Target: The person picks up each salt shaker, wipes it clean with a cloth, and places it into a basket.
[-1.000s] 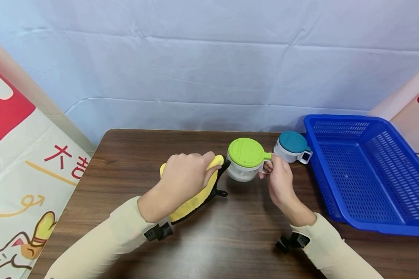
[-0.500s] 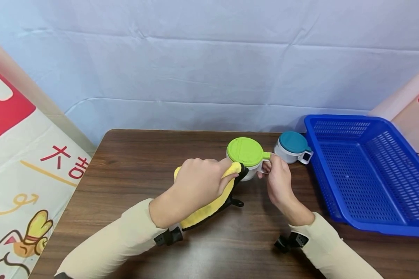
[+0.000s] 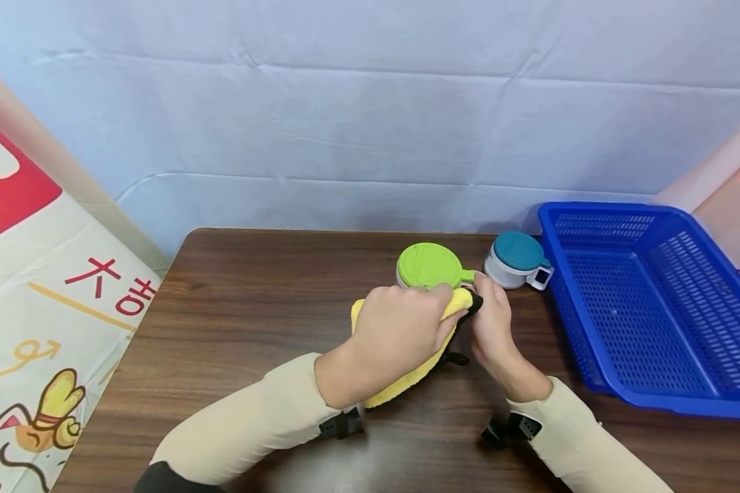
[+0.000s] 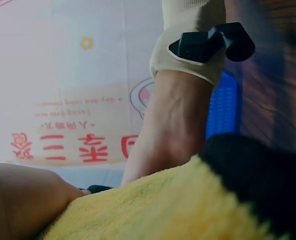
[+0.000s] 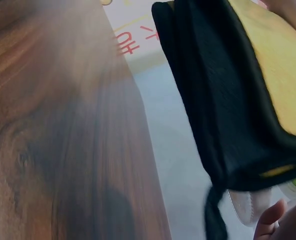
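My left hand [image 3: 401, 329] grips a folded yellow towel [image 3: 401, 392] with black trim, and its fingers press into the fleece. The towel lies in front of a seasoning jar [image 3: 428, 266] with a lime-green lid, covering most of the jar's body from the head view. By the jar's handle, my right hand [image 3: 495, 322] holds on, its fingers partly behind the towel. The right wrist view shows the black side of the towel [image 5: 223, 100] and a bit of the clear jar [image 5: 249, 204] below it. Yellow fleece [image 4: 153, 210] fills the bottom of the left wrist view.
A second jar [image 3: 518, 253] with a teal lid stands behind my right hand, its handle beside the blue plastic basket [image 3: 555, 294]. The basket takes up the right end of the brown wooden table [image 3: 253, 287]. A pale cloth backdrop [image 3: 345, 137] hangs behind.
My left hand has carried the towel rightward, from the jar's left side across its front to the handle. The right hand and the green-lidded jar have shifted only slightly left.
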Tool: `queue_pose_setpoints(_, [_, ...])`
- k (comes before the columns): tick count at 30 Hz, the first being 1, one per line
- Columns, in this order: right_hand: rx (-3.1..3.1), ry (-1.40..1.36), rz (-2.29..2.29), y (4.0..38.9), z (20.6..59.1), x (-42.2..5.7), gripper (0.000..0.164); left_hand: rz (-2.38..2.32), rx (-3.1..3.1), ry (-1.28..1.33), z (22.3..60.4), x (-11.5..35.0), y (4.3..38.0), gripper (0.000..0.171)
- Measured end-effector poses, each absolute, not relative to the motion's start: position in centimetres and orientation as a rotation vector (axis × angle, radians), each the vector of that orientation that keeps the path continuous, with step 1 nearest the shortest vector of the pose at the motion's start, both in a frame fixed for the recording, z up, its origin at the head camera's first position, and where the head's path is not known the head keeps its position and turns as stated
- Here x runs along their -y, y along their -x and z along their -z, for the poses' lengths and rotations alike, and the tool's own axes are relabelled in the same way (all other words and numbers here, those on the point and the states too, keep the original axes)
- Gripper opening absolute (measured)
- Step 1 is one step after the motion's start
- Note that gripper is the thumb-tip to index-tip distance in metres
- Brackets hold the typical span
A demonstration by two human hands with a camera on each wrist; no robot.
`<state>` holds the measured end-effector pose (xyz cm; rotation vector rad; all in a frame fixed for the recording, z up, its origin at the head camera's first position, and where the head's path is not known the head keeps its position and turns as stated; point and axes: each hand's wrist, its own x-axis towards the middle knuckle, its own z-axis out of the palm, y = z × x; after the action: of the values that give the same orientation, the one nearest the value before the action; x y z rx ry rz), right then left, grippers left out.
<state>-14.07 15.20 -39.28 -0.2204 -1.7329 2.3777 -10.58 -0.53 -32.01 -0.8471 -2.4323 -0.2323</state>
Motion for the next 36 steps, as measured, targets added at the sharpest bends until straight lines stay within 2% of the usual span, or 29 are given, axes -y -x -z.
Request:
queue_pose_setpoints(11, [1.709, 0.257, -2.384, 13.8, 39.0, -14.9, 0.043, 0.139, 2.328, 0.714, 32.9, -1.3, 10.5, 0.038])
queue_pose_setpoints(24, [1.621, 0.328, -2.411, 13.2, 38.4, -14.3, 0.04, 0.037, 2.305, 0.663, 33.2, -1.7, 10.8, 0.04])
queue_pose_setpoints(36, [1.64, 0.283, -2.398, 13.4, 38.7, -14.4, 0.044, 0.025, 2.35, 0.662, 33.2, -1.6, 10.8, 0.035])
